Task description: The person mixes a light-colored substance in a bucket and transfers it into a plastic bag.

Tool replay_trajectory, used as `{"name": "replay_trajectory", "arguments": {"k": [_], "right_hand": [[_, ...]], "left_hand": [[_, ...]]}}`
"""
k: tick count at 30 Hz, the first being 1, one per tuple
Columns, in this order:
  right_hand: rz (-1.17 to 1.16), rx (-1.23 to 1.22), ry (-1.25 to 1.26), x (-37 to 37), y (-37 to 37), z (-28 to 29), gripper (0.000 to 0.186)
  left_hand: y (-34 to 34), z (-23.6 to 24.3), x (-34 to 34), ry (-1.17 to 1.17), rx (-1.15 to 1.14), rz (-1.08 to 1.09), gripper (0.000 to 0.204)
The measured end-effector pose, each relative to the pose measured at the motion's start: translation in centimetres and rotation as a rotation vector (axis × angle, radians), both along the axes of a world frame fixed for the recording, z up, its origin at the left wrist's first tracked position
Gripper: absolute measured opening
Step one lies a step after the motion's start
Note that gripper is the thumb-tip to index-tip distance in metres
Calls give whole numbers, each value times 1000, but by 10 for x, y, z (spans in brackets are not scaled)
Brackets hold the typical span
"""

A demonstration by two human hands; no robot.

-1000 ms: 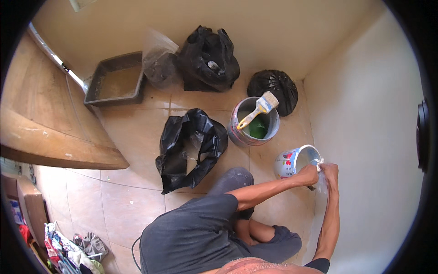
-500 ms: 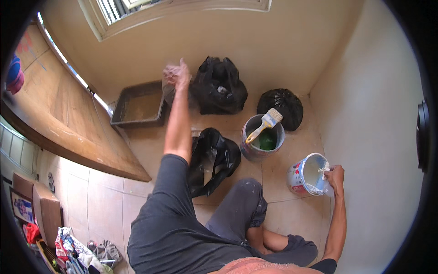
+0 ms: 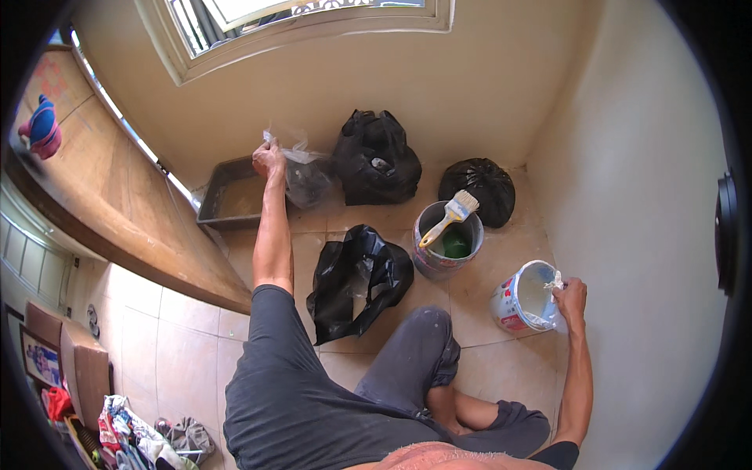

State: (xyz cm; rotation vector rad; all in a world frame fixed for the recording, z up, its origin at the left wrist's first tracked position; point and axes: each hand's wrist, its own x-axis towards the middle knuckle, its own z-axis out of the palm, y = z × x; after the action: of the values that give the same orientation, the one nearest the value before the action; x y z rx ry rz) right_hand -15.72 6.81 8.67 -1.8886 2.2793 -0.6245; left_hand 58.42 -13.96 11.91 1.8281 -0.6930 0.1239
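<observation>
A: Your left hand (image 3: 269, 158) grips the clear bag (image 3: 308, 182) by its top, beside the tray (image 3: 235, 223); a hard pull may tear it.

B: Your right hand (image 3: 571, 299) is closed on something white (image 3: 557, 282) at the rim of the pail (image 3: 507, 304). A sideways pull could perhaps tip the pail. And the brush (image 3: 453, 211) lies loose across the bucket (image 3: 439, 262); a bump may drop it.

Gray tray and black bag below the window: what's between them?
The head view shows a clear plastic bag, its top held by the left hand.
</observation>
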Motion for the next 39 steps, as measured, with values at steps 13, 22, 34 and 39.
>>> {"name": "replay_trajectory", "arguments": {"k": [13, 22, 34, 39], "right_hand": [[1, 38, 94, 3, -4, -15, 22], [-23, -45, -22, 3, -6, -10, 24], [85, -82, 264, 18, -6, -32, 22], [122, -88, 259, 14, -9, -35, 24]], "left_hand": [[96, 27, 16, 39, -19, -603, 27], [143, 8, 8, 78, 124, -614, 28], [167, 16, -3, 194, 46, -700, 27], [164, 10, -5, 185, 8, -748, 26]]}}
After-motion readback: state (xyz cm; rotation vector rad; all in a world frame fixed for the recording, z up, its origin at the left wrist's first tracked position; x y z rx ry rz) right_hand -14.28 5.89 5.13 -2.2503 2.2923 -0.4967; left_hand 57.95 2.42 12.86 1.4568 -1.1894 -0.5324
